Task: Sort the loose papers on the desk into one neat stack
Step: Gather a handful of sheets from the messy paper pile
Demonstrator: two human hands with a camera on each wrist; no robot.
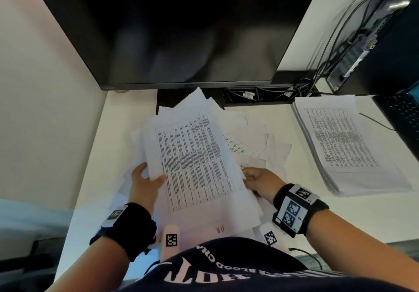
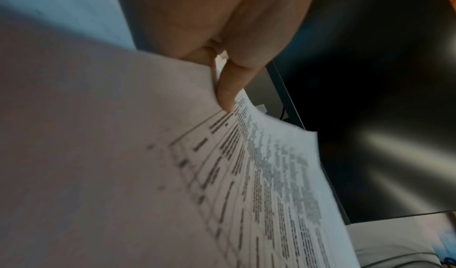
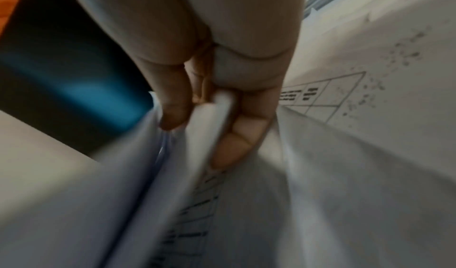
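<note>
A bundle of printed sheets [image 1: 195,155] with dense tables is held above the desk, tilted toward the monitor. My left hand [image 1: 145,178] grips its left edge, thumb on top; the left wrist view shows the thumb [image 2: 227,88] pressing the top sheet [image 2: 271,174]. My right hand [image 1: 258,180] pinches the bundle's right edge, and in the right wrist view its fingers [image 3: 237,135] are curled round several sheets [image 3: 187,194]. More loose papers [image 1: 267,146] lie scattered beneath. A neat stack [image 1: 347,146] sits at the right of the desk.
A large dark monitor [image 1: 176,31] stands just behind the papers, its base [image 1: 172,99] under them. A computer tower [image 1: 381,42] with cables [image 1: 317,80] is at the back right. White tags with square codes [image 1: 171,239] lie at the desk's near edge.
</note>
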